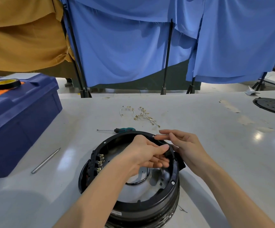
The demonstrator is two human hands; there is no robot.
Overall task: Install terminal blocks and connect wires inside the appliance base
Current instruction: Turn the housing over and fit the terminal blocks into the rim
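Blue and ochre cloths [125, 51] are hanging behind a pale worktop [232, 129]. At the far left a blue toolbox [18, 112] is sitting with a tape roll [6, 83] parked on its lid, probably to keep it off the working area. A metal rod [46, 160] is lying loose beside the box.

Toward the middle, a green-handled screwdriver [117, 130] and a bunch of wires [141, 114] with brass ends are waiting just beyond the appliance base [150, 209], near enough to reach. The base is sitting open side up at the near centre. A terminal block [94, 163] is already standing against its left inner wall, brass tabs pointing inward.

The left hand [143, 155] is reaching across the opening, its grip pinching a small black piece [168, 153] at the right rim (likely another block being seated, though its shape is hard to make out). The right hand [182, 145] is resting outside that rim with one finger stretched along the edge, seemingly steadying. I cannot tell whether its grip is closing on the piece, since the thumb is hidden.

At the far right a black disc [272, 106] is being cut off by the frame edge.
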